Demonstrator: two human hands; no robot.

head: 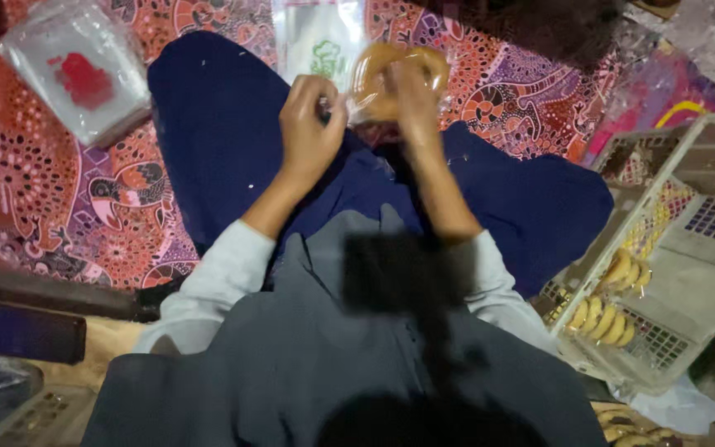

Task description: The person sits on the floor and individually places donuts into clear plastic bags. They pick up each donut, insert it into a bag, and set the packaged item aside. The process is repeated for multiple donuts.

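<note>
Both of my hands are raised over my lap, which is covered in dark blue cloth. My right hand point(414, 91) grips a clear plastic bag point(397, 76) with round golden-brown pastries inside it. My left hand point(311, 116) pinches the left edge of the same bag, fingers closed. The bag hangs just above my knees, in front of a flat clear packet with a green print point(318, 40) lying on the mat.
A patterned red and purple mat point(51, 190) covers the floor. A stack of clear bags with a red print point(76, 70) lies at the far left. A white plastic crate point(672, 248) at the right holds more pastries point(610, 310). Crumpled clear plastic point(705, 33) sits at the top right.
</note>
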